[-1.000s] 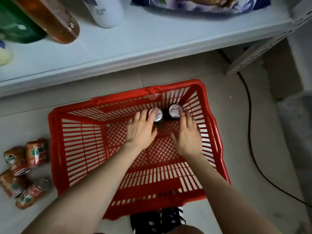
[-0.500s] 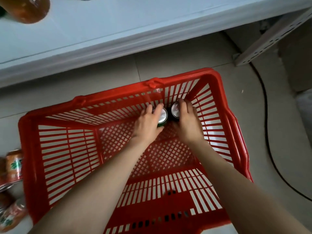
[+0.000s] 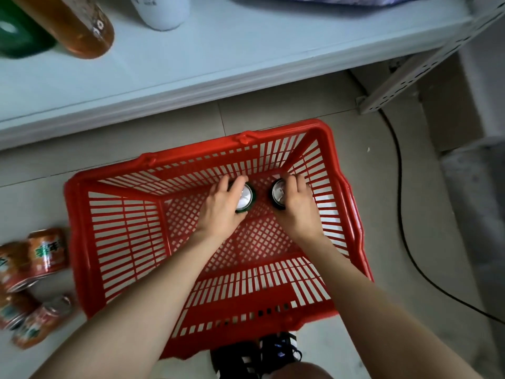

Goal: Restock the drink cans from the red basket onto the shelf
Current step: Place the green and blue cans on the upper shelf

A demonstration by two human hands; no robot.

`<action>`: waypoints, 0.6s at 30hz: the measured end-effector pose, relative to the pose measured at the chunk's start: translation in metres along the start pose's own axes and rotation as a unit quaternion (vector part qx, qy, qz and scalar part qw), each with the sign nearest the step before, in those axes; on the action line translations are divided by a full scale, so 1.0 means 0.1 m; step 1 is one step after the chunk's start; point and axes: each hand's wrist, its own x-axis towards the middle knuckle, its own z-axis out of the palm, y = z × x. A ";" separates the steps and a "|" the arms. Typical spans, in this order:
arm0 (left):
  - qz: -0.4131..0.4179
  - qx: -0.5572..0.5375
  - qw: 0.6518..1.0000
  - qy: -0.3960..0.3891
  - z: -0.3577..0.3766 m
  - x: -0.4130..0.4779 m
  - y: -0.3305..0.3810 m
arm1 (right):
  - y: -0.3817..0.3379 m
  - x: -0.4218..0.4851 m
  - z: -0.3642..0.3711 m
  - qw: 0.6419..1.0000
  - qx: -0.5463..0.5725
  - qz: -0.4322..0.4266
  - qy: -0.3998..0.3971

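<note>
Below the shelf (image 3: pixel 218 50), in the red basket (image 3: pixel 74 214) on the floor (image 3: pixel 273 113), a green can (image 3: pixel 245 197) is clasped by the left hand (image 3: pixel 220 213), a dark can (image 3: pixel 277 193) by the right hand (image 3: pixel 299 212), both grips closed tight; straight upward lifts are advised.

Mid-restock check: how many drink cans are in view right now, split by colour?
Dark cans in the red basket: 2 (left dark can gripped by the left hand, right dark can gripped by the right hand)
Orange cans on the floor left of the basket, partly blurred: 4
Total: 6
</note>
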 end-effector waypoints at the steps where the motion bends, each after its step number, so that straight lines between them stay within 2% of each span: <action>1: -0.002 -0.003 1.000 0.004 -0.09 -0.07 0.03 | -0.05 -0.06 -0.09 1.000 -0.001 -0.003 -0.003; 10: -0.008 -0.015 0.999 0.034 -1.21 -0.76 0.46 | -0.72 -0.57 -1.25 0.998 -0.014 -0.054 0.001; 18: -0.013 -0.020 0.998 0.052 -2.51 -1.44 0.99 | -1.41 -1.10 -2.53 0.996 -0.041 -0.077 -0.014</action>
